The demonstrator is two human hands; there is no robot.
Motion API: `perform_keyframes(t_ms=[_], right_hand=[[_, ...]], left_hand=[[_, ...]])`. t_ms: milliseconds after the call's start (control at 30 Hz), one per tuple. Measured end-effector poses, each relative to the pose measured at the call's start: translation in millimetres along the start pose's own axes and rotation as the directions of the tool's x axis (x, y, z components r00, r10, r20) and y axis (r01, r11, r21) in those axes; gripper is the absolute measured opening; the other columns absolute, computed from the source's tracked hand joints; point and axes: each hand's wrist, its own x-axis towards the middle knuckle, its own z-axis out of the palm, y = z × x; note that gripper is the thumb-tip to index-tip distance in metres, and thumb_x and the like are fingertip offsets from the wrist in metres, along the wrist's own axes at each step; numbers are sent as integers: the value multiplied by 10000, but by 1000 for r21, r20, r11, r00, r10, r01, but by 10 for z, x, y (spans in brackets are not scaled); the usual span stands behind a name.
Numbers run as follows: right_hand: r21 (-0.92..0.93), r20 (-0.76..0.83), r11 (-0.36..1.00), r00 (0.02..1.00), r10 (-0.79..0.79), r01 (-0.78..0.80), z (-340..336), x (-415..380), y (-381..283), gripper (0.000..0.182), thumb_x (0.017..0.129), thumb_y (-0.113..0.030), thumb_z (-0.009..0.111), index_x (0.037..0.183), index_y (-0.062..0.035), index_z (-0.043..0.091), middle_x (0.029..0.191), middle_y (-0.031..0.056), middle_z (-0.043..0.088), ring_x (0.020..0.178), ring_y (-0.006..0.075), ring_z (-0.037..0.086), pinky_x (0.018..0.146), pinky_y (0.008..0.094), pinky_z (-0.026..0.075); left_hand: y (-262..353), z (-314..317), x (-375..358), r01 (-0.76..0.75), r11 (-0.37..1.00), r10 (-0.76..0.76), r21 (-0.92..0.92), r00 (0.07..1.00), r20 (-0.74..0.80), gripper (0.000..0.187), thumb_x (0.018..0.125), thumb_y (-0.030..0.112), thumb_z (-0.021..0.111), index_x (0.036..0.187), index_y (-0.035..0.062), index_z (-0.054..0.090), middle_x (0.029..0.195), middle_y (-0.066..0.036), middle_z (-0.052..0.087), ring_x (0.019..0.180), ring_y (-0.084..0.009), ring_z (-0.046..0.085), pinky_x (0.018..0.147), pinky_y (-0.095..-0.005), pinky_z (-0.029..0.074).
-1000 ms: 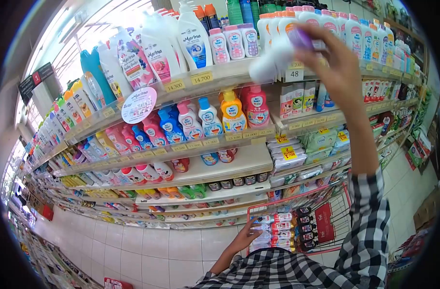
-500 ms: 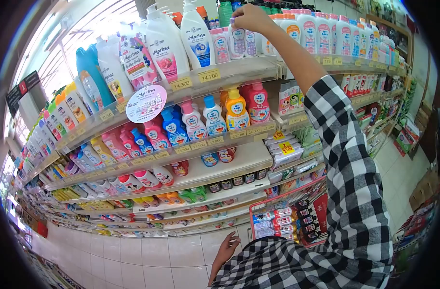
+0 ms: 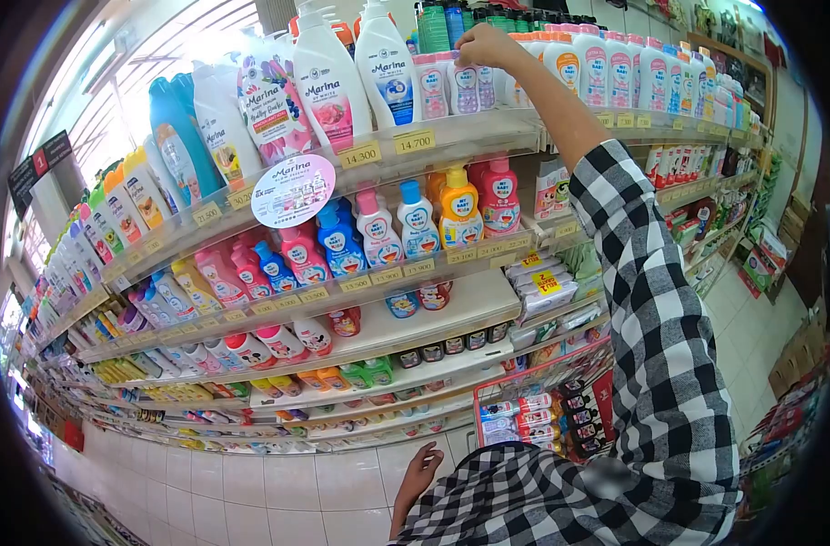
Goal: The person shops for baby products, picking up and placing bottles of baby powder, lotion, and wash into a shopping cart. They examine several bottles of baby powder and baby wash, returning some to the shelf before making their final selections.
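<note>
On the top shelf my right hand (image 3: pixel 484 46) is closed around the cap end of a small purple My Baby bottle (image 3: pixel 467 89), which stands upright. The fingertips are partly hidden behind the hand. A pink My Baby bottle (image 3: pixel 431 88) stands just left of it, and another purple bottle (image 3: pixel 486 89) is on its right. My left hand (image 3: pixel 421 468) hangs low over the floor, holding nothing, its fingers loosely bent and apart.
Tall white Marina pump bottles (image 3: pixel 385 68) stand left of my right hand. Colourful kids' bottles (image 3: pixel 420 223) line the shelf below. A red-rimmed shopping basket (image 3: pixel 542 375) with several packed items is beside my body. Tiled floor (image 3: pixel 287 482) lies below.
The view has shifted slightly, so the shelves appear a little lower and farther right. My right hand stays at the purple bottle. My left hand's fingers have curled slightly.
</note>
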Motion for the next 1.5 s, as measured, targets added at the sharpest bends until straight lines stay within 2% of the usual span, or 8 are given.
perform_keyframes(t_ms=[700,933,1033,1133,1200,1300,1367,1500], right_hand=[[-46,-130,998,991,-37,31,93,-73,-81,296,616,-244,758,861,-80,723,842,123,705,823,241,681,768,341,531],[-27,-86,998,994,-65,63,124,28,68,404,688,-142,786,1065,-49,675,947,144,673,782,211,666,724,308,543],[-194,-91,968,979,-181,161,203,144,208,345,644,-256,684,909,-39,718,893,228,677,844,351,661,759,410,517],[-123,-317,968,916,-246,218,199,136,234,333,661,-245,663,917,-38,715,882,240,669,834,375,652,763,433,514],[-114,-432,895,789,-436,432,-17,-21,72,326,732,-310,668,861,-12,693,830,235,658,804,384,640,718,445,500],[-18,-518,943,804,-292,332,-537,-883,-605,349,853,-316,620,752,17,644,758,222,639,716,375,609,645,423,474],[5,-530,888,754,-388,460,-743,-1267,-783,338,933,-260,556,754,25,592,717,199,601,684,329,575,620,368,445],[-200,-612,564,348,-710,801,-834,-1729,-630,178,925,-158,564,903,18,563,788,128,575,815,254,604,733,314,462]], left_hand=[[55,84,80,39,997,-44,66,996,71,512,949,330,576,1327,-1,475,1126,-142,619,1006,-219,612,848,-311,471],[-22,125,89,44,995,-51,88,995,87,472,950,308,577,1304,7,496,1123,-154,640,1024,-241,614,879,-328,475],[82,143,67,63,993,-73,97,992,99,469,952,307,574,1304,8,496,1129,-156,639,1033,-242,610,885,-326,472],[21,133,105,64,993,-74,102,993,94,465,952,305,574,1303,10,499,1136,-157,639,1046,-239,605,897,-324,466],[-56,115,148,76,992,-85,97,992,96,469,951,304,575,1311,14,494,1139,-158,637,1049,-239,603,903,-326,462],[0,124,139,104,989,-114,101,989,93,460,952,308,572,1299,12,511,1145,-150,637,1054,-225,598,911,-322,456],[46,153,133,127,986,-137,110,987,84,449,954,313,568,1279,6,532,1148,-141,638,1055,-210,594,913,-316,452],[132,161,213,67,979,-88,194,991,103,360,957,329,556,1022,-3,678,914,-107,692,921,-152,617,859,-290,457]])
